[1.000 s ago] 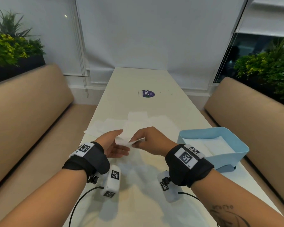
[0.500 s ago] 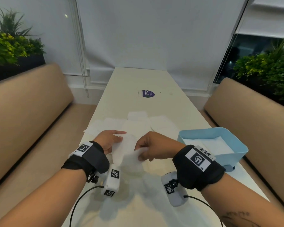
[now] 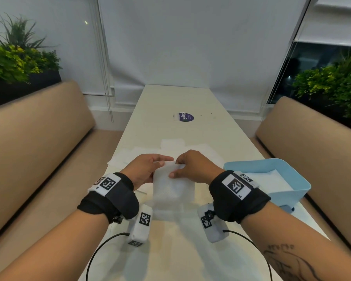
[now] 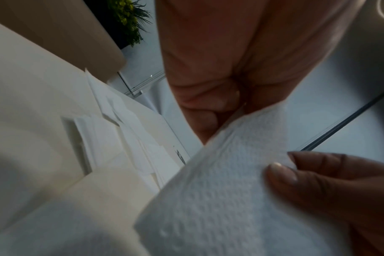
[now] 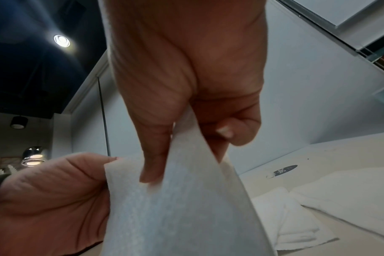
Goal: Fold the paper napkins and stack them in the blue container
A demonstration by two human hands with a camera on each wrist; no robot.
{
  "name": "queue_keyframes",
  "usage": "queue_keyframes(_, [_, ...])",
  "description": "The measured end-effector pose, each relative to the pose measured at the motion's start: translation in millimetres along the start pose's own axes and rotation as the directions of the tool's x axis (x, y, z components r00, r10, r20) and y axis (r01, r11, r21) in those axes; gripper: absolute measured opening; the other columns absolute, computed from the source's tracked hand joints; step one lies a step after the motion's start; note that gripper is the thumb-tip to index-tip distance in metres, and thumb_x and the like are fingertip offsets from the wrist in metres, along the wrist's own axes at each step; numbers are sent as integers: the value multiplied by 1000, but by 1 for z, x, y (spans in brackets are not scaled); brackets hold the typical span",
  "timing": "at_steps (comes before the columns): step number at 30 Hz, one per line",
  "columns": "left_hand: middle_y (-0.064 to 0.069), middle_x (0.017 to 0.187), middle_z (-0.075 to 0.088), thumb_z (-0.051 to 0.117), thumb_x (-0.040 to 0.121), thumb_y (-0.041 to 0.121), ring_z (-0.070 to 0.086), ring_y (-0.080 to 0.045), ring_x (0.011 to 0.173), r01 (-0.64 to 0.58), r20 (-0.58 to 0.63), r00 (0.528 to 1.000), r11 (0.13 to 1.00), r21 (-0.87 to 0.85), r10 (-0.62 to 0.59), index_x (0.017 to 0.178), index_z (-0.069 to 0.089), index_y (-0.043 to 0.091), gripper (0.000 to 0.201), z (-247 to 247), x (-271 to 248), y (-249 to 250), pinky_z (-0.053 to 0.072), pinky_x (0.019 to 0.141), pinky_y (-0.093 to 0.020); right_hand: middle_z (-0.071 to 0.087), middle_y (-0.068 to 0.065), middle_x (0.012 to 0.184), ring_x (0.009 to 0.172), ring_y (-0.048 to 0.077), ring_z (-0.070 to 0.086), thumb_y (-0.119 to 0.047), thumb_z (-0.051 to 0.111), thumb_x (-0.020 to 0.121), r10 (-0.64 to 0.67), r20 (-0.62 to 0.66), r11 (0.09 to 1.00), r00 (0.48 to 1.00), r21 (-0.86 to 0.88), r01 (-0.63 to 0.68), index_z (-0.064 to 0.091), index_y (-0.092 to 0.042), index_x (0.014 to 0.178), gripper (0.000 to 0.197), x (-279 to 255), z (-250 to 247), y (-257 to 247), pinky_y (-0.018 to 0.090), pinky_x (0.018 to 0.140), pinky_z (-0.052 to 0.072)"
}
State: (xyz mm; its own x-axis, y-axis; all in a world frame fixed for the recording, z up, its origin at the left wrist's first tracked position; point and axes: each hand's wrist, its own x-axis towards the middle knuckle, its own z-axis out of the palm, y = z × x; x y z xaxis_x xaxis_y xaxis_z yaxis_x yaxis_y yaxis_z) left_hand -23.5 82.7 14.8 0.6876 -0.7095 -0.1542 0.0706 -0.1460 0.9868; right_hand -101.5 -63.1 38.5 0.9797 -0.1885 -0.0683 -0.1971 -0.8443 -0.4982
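Observation:
A white embossed paper napkin (image 3: 173,185) hangs as a flat rectangle above the near part of the table. My left hand (image 3: 165,161) pinches its top left corner and my right hand (image 3: 175,168) pinches its top right edge, thumbs on the side facing me. The left wrist view shows the napkin (image 4: 226,204) under my curled left fingers (image 4: 208,107). In the right wrist view the napkin (image 5: 175,211) runs between my right thumb and fingers (image 5: 156,155). The blue container (image 3: 299,180) stands to the right with folded white napkins (image 3: 272,179) inside.
Several loose white napkins (image 3: 170,146) lie spread on the long cream table (image 3: 176,98) just beyond my hands. A round purple sticker (image 3: 185,117) sits farther back. Tan bench seats (image 3: 28,142) flank the table, with planters behind them.
The napkin, bunched between my hands earlier, now hangs spread flat. Both hands have shifted to its top edge and sit close together.

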Motion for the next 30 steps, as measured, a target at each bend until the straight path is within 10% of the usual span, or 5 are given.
queue_keyframes(9, [-5,93,69,70,80,25,66,-14,79,-2,75,997,999,-39,5,107,64,14,30,-1,0,-4,57,71,-25,52,-1,75,74,16,50,-35,71,80,45,3,999,999,-28,-45,64,-10,85,27,4,3,0,26,65,39])
queue_keyframes(14, [-5,94,67,68,81,2,64,-16,83,-48,53,998,995,83,44,112,64,11,32,1,1,-5,56,70,-21,45,-1,65,59,11,42,-35,70,81,50,25,999,998,7,-50,55,-11,66,33,5,3,2,22,53,30])
queue_keyframes(20, [-8,91,68,60,88,3,64,-19,83,-74,41,997,994,83,71,97,67,15,17,2,1,-10,55,70,-25,47,6,72,62,14,40,-32,65,86,46,28,998,999,47,-47,62,6,86,39,6,5,5,23,54,28])
queue_keyframes(25, [-8,92,67,51,92,-1,64,-21,83,-81,-39,996,996,35,82,96,66,17,23,-3,2,-10,54,66,-25,48,-6,93,84,11,48,-31,81,71,132,-117,938,984,337,-86,46,-16,109,54,4,9,12,21,64,38])
queue_keyframes(30, [-5,91,66,47,93,-3,62,-19,82,-115,-109,989,984,-137,101,96,64,16,26,-8,2,-2,54,56,-19,66,-1,106,96,17,62,-31,83,65,140,124,774,982,605,-187,57,-17,118,61,2,14,21,36,80,54])
